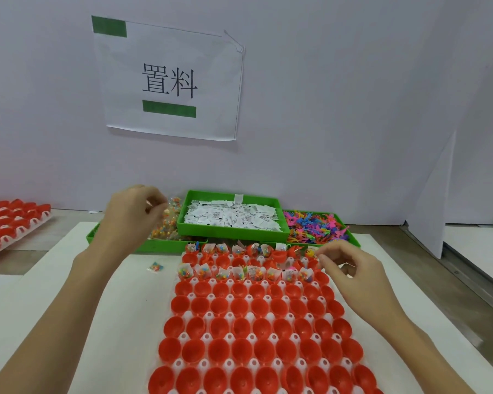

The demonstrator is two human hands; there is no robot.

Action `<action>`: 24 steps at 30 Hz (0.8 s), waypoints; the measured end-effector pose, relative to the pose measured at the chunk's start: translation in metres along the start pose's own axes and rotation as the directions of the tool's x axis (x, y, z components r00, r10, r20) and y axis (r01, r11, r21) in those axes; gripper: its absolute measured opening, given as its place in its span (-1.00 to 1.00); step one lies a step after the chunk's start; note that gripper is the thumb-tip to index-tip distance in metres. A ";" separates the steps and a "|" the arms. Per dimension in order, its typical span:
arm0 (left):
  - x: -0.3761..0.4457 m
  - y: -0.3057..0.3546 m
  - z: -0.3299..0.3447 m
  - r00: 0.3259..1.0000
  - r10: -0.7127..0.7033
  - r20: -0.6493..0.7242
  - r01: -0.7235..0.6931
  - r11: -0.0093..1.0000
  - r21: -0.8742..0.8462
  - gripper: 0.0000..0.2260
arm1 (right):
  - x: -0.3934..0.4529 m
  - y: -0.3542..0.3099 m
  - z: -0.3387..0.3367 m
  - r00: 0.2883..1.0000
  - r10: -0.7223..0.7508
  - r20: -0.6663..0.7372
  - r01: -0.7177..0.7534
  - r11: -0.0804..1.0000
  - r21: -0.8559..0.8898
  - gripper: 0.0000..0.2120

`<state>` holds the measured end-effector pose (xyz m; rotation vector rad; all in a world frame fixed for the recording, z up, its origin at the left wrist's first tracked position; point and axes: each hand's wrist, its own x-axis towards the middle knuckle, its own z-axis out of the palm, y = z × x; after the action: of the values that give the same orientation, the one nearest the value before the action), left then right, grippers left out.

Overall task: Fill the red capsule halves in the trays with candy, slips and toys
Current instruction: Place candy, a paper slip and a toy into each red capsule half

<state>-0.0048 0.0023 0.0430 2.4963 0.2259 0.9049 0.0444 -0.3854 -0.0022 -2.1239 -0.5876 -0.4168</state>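
Note:
A white tray in front of me holds rows of red capsule halves. The far rows hold candy packets, slips and toys; the near rows are bare red cups. My left hand hovers over the green candy tray with fingers curled, pinching at candy packets. My right hand sits at the tray's far right corner, fingertips pinched together over a capsule half; whatever it holds is too small to make out.
A green tray of white slips stands in the middle at the back, and a green tray of colourful toys to its right. One loose candy packet lies on the white mat. Another tray of red halves sits far left.

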 end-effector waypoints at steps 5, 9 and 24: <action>-0.004 0.047 0.001 0.992 -0.047 0.116 0.088 0.922 -0.377 -0.93 | 0.034 -0.021 0.022 0.992 -0.077 0.098 0.083 0.995 -0.051 -0.81; -0.011 0.074 0.006 0.975 0.038 0.220 0.070 0.885 -0.461 -0.81 | 0.083 -0.025 0.047 0.974 -0.102 0.201 0.137 0.976 -0.168 -0.79; -0.008 0.072 0.008 0.973 0.111 0.204 -0.022 0.919 -0.394 -0.79 | 0.150 -0.016 0.089 0.885 0.035 0.464 0.200 0.872 -0.448 -0.83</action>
<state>-0.0060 -0.0666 0.0678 2.2144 -0.1076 0.6139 0.1673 -0.2655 0.0317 -2.7220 -0.9277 -0.0987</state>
